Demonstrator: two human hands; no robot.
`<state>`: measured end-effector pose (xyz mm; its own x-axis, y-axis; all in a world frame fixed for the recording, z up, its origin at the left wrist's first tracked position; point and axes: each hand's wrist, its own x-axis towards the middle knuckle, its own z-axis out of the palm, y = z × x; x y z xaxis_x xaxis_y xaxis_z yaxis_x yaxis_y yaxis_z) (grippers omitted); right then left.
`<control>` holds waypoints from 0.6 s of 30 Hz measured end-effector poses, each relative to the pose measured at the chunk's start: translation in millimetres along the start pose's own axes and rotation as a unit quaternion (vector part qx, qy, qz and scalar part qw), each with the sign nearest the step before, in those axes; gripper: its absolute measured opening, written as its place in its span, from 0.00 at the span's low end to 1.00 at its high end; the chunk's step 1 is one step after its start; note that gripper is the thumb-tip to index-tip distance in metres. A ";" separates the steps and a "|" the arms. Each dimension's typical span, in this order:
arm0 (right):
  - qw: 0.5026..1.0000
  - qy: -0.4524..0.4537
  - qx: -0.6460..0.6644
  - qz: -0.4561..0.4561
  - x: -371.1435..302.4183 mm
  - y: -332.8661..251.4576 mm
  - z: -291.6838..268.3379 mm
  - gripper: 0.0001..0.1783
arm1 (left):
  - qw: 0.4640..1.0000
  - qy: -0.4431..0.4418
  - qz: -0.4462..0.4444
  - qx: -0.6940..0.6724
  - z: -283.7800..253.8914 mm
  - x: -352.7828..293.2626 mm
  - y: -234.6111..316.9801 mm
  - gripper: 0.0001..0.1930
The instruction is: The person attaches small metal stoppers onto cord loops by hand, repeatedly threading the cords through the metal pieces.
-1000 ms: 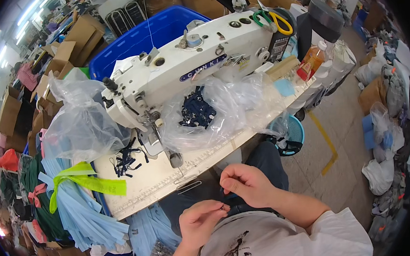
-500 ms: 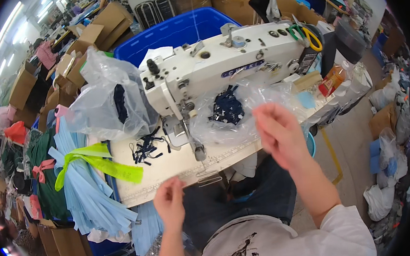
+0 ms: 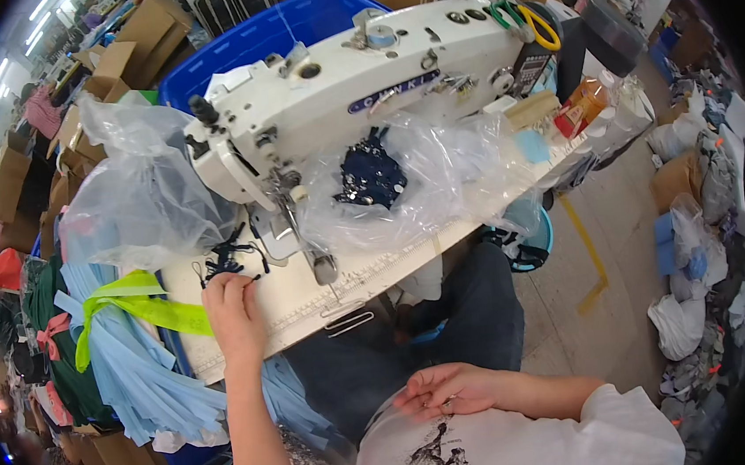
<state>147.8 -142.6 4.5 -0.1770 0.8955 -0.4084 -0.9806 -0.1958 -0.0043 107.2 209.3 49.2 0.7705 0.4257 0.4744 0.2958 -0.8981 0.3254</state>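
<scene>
A small pile of dark blue cord loops (image 3: 231,252) lies on the white sewing table (image 3: 296,321), left of the needle area. My left hand (image 3: 237,320) reaches the pile's near edge with bent fingers drawn together; its fingertips are partly hidden. Close to my shirt, my right hand (image 3: 450,391) is turned palm up, fingers curled and thumb against them, around something too small to name. The white sewing machine (image 3: 360,87) stands beyond. Under its arm, an opened clear plastic bag (image 3: 437,160) holds dark blue pieces with shiny spots (image 3: 370,175).
Another clear bag (image 3: 142,177) stands left of the machine. Light blue strips (image 3: 131,360) and a lime-green band (image 3: 144,310) hang over the table's left end. Scissors (image 3: 541,27) rest on the machine's right end. A blue bin (image 3: 258,39) is behind; a teal basket (image 3: 537,240) stands below right.
My left hand has moved left and forward to the cord loops. My right hand has dropped from above the table to my shirt. A dark piece at the left bag no longer shows.
</scene>
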 end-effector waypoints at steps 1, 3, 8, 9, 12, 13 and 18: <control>0.999 -0.029 0.001 -0.015 2.8 0.7 1.5 0.17 | 1.000 0.013 -0.002 0.001 -5.1 0.4 10.8 0.04; 0.998 -0.057 0.006 -0.030 4.3 0.9 2.3 0.17 | 0.999 0.027 0.003 -0.023 -13.0 -2.4 22.9 0.04; 0.995 -0.083 0.054 -0.018 7.2 -3.2 5.4 0.24 | 0.980 0.027 -0.122 -0.152 -44.9 -24.2 55.1 0.04; 0.994 -0.087 0.064 -0.022 8.1 -3.7 5.8 0.25 | 0.980 0.026 -0.124 -0.151 -46.3 -33.0 56.5 0.04; 0.995 -0.085 0.040 -0.038 6.7 -3.0 5.1 0.24 | 0.936 0.072 -0.150 -0.309 -50.5 -57.0 68.3 0.05; 0.995 -0.085 0.041 -0.037 7.7 -2.3 2.7 0.24 | 0.915 0.085 -0.170 -0.356 -52.9 -63.1 75.3 0.05; 0.996 -0.070 -0.045 -0.037 10.8 -1.2 -0.9 0.15 | 0.861 0.093 -0.235 -0.441 -60.6 -83.1 85.0 0.08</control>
<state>147.2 -133.1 -0.7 -0.1217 0.9546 -0.2718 -0.9808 -0.1577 -0.1145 34.1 104.2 87.0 0.5544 0.8038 0.2159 -0.0569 -0.2222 0.9733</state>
